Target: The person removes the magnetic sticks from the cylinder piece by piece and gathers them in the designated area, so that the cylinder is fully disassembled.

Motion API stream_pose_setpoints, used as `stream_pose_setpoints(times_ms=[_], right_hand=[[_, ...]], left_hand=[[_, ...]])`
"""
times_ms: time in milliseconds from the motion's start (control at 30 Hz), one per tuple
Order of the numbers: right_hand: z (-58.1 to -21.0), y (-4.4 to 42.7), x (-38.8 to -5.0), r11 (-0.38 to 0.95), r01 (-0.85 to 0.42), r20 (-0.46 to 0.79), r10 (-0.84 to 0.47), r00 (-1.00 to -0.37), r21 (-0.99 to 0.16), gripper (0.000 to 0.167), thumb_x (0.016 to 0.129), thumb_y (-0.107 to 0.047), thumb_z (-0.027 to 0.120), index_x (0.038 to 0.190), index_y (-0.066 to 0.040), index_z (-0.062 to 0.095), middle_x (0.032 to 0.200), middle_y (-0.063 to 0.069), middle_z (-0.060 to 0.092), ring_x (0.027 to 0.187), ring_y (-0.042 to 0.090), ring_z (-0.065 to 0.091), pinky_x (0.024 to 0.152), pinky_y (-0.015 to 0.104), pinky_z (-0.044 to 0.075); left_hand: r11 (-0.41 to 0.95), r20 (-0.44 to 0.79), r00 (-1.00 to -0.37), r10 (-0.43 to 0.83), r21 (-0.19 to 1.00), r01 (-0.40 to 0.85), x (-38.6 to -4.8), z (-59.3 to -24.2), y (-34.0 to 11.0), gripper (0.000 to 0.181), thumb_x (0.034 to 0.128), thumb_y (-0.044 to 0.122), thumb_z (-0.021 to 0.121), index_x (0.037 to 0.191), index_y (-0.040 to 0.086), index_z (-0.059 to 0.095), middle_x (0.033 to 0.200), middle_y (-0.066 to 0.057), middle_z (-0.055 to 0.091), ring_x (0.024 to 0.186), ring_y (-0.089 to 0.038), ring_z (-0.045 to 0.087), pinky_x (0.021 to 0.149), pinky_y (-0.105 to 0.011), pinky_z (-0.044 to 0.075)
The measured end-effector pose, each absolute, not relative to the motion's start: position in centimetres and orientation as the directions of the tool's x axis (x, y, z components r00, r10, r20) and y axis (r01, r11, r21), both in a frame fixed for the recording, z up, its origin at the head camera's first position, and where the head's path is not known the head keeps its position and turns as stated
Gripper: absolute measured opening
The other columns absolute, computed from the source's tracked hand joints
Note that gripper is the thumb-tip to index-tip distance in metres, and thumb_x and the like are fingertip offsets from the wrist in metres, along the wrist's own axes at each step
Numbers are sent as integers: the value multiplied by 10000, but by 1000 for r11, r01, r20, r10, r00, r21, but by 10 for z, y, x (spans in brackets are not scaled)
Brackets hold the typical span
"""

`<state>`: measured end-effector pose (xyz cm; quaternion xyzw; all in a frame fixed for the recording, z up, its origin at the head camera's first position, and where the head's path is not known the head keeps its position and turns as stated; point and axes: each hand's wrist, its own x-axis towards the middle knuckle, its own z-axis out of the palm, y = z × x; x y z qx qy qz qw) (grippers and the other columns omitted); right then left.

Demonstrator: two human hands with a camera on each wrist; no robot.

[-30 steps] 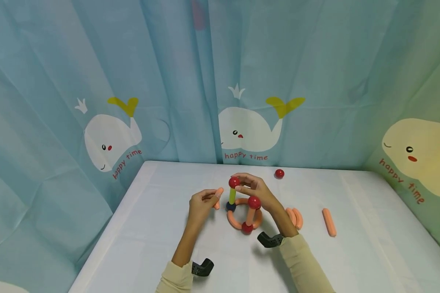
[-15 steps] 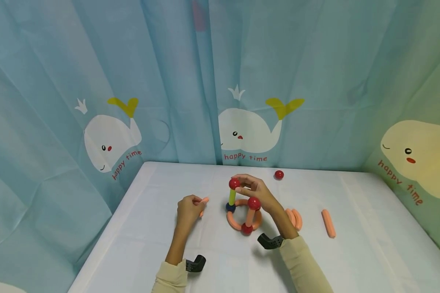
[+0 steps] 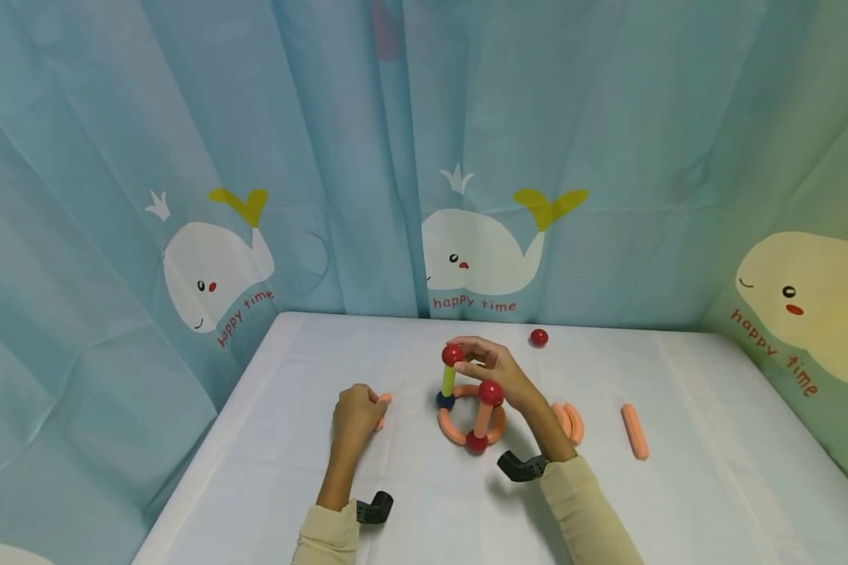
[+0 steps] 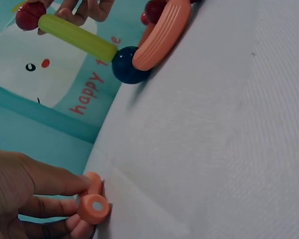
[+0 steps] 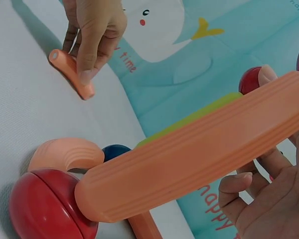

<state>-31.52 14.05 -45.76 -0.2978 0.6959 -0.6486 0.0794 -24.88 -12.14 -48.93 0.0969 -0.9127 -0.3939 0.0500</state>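
My left hand [image 3: 355, 412] pinches a slightly curved orange toy stick [image 5: 66, 65] low at the table surface, left of the structure. A pale disc shows in the stick's end in the left wrist view. My right hand [image 3: 498, 375] holds the red ball [image 3: 452, 355] on top of an upright lime-green stick [image 3: 448, 380]. That stick rises from a dark blue ball [image 4: 127, 67]. Curved orange sticks [image 3: 452, 428] form a ring with the balls on the table. Nearer me, an upright orange stick [image 3: 483, 420] joins a lower red ball [image 3: 477, 443] and an upper one [image 3: 491, 392].
A loose red ball [image 3: 539, 337] lies near the far table edge. Two curved orange sticks [image 3: 572, 424] lie right of the structure, partly behind my right forearm. Farther right is a straight orange stick [image 3: 634, 431]. A whale-print curtain [image 3: 367, 196] hangs behind the white table [image 3: 254, 471].
My left hand has moved left, toward me and down to the table with the curved orange stick, away from the structure. My right hand has stayed at the red ball.
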Motion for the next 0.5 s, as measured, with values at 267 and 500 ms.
stream_pose_setpoints(times_ms=[267, 500], right_hand=[[-456, 141, -315, -15, -324, 284, -523, -804, -946, 395, 940, -85, 634, 1317, -8, 545, 1160, 40, 653, 1064, 144, 619, 926, 267, 513], [-459, 139, -317, -13, -335, 291, -527, -799, -942, 385, 943, -66, 622, 1313, 3, 542, 1147, 36, 654, 1051, 146, 611, 907, 267, 513]], left_hand=[[711, 16, -980, -199, 691, -133, -245, -485, -125, 232, 903, 277, 697, 811, 72, 640, 481, -31, 606, 495, -140, 543, 531, -288, 419], [749, 25, -979, -203, 647, -139, -246, -485, -126, 227, 898, 294, 693, 918, 69, 667, 458, 23, 582, 586, -155, 579, 644, -392, 477]])
